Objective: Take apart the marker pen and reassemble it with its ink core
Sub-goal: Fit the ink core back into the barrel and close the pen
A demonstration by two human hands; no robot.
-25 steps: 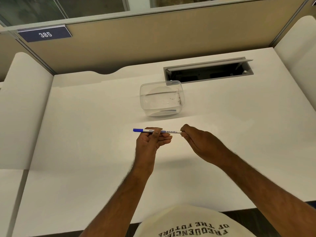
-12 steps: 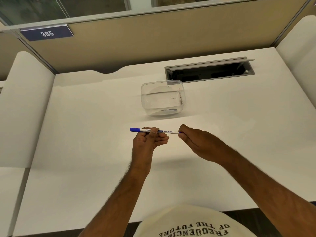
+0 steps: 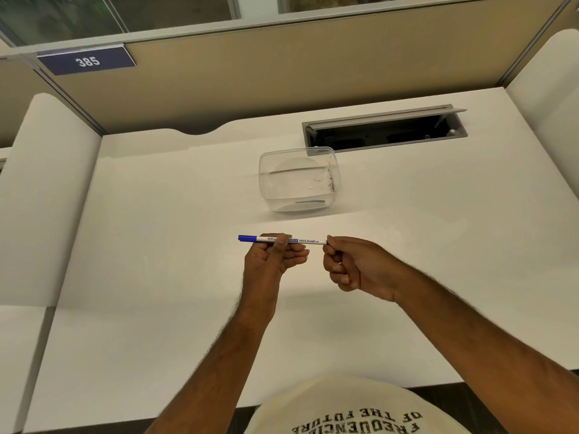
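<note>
Left hand (image 3: 275, 261) grips marker pen (image 3: 282, 239) mid-barrel, right hand (image 3: 357, 264) fingers pinch its end (tip hidden) — ink core unseen

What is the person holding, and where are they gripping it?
A whiteboard marker pen, level above the desk. The left hand pinches its barrel near the middle; the right hand pinches its right end. The blue cap end sticks out free.

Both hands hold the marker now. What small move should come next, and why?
Probably the right hand should twist or pull off the end piece it pinches, because the left hand grips the marker mid-barrel and it looks still assembled.
</note>
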